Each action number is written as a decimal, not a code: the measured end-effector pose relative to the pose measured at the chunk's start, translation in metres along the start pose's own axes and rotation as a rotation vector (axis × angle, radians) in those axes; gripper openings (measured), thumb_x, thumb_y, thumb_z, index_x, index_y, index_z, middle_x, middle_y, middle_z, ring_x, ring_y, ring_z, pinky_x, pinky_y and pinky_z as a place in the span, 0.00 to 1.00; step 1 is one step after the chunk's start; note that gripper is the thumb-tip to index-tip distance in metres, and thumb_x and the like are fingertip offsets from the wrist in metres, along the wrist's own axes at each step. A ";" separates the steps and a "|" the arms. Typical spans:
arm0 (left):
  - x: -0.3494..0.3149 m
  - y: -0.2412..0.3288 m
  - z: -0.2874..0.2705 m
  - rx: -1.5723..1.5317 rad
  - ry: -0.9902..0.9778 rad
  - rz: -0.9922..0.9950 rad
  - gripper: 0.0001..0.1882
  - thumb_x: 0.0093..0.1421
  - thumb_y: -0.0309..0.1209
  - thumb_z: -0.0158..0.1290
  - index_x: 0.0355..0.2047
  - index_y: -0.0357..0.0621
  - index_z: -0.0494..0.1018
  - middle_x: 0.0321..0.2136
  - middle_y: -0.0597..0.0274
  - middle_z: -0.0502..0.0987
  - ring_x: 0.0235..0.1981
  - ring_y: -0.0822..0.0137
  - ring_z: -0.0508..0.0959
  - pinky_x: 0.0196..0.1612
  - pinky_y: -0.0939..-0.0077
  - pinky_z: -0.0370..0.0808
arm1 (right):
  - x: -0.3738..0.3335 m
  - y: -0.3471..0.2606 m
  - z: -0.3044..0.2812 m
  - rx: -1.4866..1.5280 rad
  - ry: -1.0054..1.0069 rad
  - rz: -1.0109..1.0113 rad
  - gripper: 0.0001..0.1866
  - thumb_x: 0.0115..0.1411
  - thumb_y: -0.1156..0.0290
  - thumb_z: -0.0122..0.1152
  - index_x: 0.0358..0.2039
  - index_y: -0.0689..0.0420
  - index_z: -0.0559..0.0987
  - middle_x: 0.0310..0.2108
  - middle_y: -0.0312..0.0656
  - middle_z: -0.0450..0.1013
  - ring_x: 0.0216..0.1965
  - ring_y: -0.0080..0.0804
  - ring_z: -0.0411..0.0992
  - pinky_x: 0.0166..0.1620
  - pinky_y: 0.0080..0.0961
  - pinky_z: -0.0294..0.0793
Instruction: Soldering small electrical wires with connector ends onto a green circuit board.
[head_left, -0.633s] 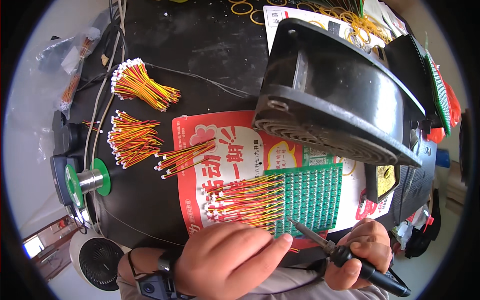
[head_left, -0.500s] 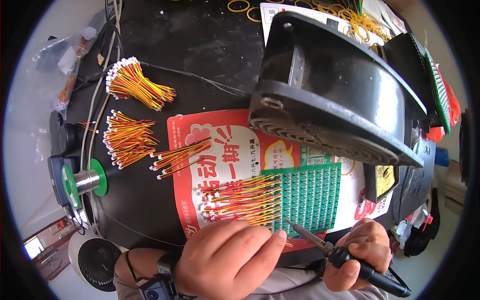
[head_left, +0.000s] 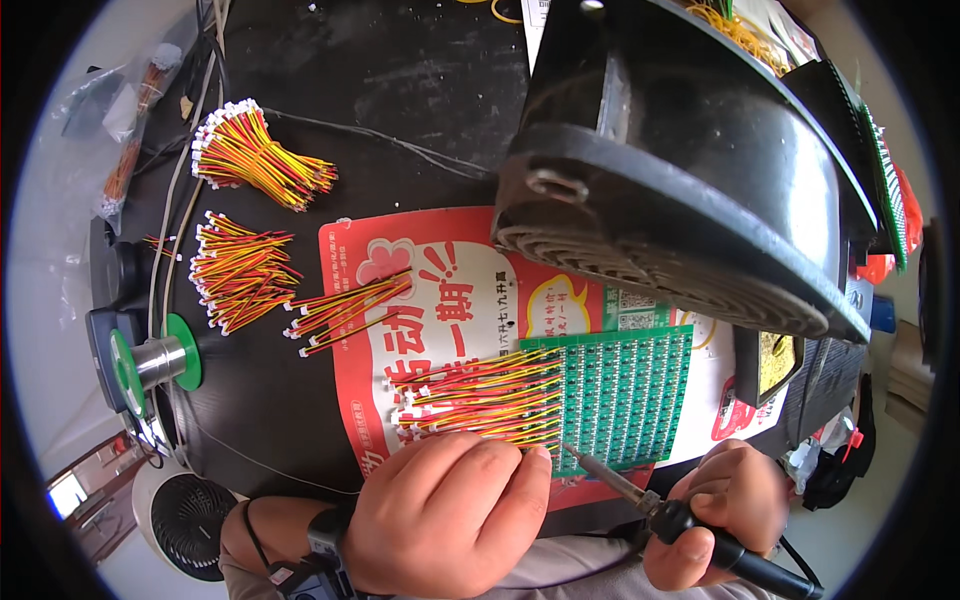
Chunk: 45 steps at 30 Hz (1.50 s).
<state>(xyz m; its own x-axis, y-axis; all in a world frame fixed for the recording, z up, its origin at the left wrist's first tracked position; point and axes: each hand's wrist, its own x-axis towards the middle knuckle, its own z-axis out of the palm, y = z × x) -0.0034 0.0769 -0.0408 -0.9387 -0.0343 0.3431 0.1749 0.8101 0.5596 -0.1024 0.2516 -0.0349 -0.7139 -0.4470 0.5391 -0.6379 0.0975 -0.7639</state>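
Observation:
My right hand (head_left: 735,492) grips a soldering iron (head_left: 617,484) by its black handle. The iron's tip points up and left, at the lower left part of a green circuit board panel (head_left: 625,400) covered in rows of small parts. Red and yellow wires (head_left: 480,385) with white plugs lie in a row, their bare ends along the panel's left side. Over the lowest wires, my left hand (head_left: 440,510) is closed with thumb and finger together beside the iron's tip. Whatever it pinches is hidden beneath the fingers.
A large black fan (head_left: 680,120) stands behind the panel, over a red and white printed sheet (head_left: 350,300). Wire bundles (head_left: 262,155) and a solder spool (head_left: 160,363) lie left. A tip-cleaning holder (head_left: 772,362) with golden filling sits right. Cables run along the left.
The view has shifted slightly, the fan appearing larger. My left hand and the iron's tip have moved slightly left along the panel's lower edge. The grip on the iron stays the same.

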 end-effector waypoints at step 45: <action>0.000 0.004 0.002 0.033 0.018 0.002 0.10 0.44 0.19 0.58 0.30 0.32 0.81 0.23 0.59 0.74 0.22 0.63 0.75 0.24 0.72 0.75 | 0.001 -0.003 -0.002 0.117 -0.031 0.035 0.11 0.56 0.74 0.62 0.24 0.68 0.73 0.14 0.42 0.67 0.13 0.31 0.65 0.18 0.26 0.64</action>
<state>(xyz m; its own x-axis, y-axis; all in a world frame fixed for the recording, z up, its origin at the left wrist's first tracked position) -0.0033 0.0817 -0.0399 -0.9329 -0.0424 0.3577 0.1671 0.8288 0.5340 -0.1016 0.2523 -0.0317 -0.7244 -0.4726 0.5018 -0.5736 0.0095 -0.8191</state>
